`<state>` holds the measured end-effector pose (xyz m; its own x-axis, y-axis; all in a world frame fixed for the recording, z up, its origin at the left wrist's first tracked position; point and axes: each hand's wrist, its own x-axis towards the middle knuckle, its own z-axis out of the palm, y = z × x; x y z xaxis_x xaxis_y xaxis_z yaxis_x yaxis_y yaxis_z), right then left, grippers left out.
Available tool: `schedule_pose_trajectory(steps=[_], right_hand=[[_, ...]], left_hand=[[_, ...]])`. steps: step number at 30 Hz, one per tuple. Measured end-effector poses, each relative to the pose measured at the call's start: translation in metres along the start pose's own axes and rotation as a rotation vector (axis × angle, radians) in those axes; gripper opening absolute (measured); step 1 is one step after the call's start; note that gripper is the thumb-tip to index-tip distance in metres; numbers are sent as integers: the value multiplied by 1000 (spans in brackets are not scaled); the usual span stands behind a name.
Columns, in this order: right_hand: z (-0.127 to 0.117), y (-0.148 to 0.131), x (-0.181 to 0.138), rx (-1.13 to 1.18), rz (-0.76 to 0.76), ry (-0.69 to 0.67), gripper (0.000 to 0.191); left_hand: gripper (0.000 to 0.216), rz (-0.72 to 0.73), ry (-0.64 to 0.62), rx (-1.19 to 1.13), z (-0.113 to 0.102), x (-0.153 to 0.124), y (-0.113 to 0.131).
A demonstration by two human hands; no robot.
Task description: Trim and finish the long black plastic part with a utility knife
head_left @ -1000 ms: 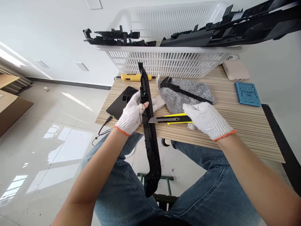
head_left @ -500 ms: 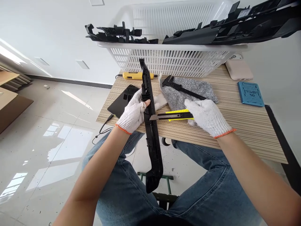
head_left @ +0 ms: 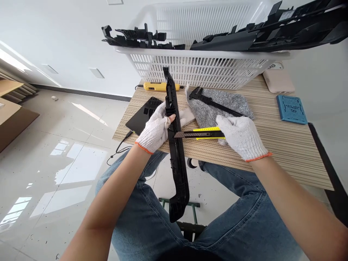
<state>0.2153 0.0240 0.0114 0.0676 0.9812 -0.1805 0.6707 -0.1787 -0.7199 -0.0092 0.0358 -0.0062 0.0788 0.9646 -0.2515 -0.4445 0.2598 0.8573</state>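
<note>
A long black plastic trim piece [head_left: 178, 163] is gripped around its upper middle by my left hand [head_left: 154, 128], in a white knit glove with the thumb tip bare. It slants from above the table down between my knees. My right hand [head_left: 241, 137], gloved too, is closed on a yellow and black utility knife [head_left: 209, 133]. The knife's extended blade [head_left: 179, 134] points left and overlaps the trim piece just below my left thumb; whether it touches cannot be made out. Behind my right hand, a black caliper [head_left: 214, 103] lies on a grey cloth [head_left: 231, 98].
A white plastic basket [head_left: 201, 54] with several black plastic parts [head_left: 225, 41] stands at the table's back. On the striped table [head_left: 288, 156] are a yellow tool [head_left: 160, 86], a black device [head_left: 140, 117] with a cable, a blue box [head_left: 292, 108] and a pink phone-like item [head_left: 278, 79].
The view has shifted slightly, moving everything a little to the right in the picture. Both hands keep their holds, and the blade stays at nearly the same spot over the trim piece.
</note>
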Motion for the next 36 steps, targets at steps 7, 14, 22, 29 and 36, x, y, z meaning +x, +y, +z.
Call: schedule_pose_trajectory(steps=[7,14,22,29,36], right_hand=[[-7,-13,1,-82,49,-89,49],[-11,-12,5,-85,64,-150,45],[-12,-12,4,-161,57,-143,44],[-12,-17,2,-125,101,-157,43],[-14,-16,5,-149,101,-188,42]], left_hand=[[49,4,1,3,0,-2,1],[44,45,-8,-29,-1,4,-3],[45,43,-9,0,0,3,-3],[47,52,-12,-19,-1,3,-4],[55,55,-22,-6,-2,3,-3]])
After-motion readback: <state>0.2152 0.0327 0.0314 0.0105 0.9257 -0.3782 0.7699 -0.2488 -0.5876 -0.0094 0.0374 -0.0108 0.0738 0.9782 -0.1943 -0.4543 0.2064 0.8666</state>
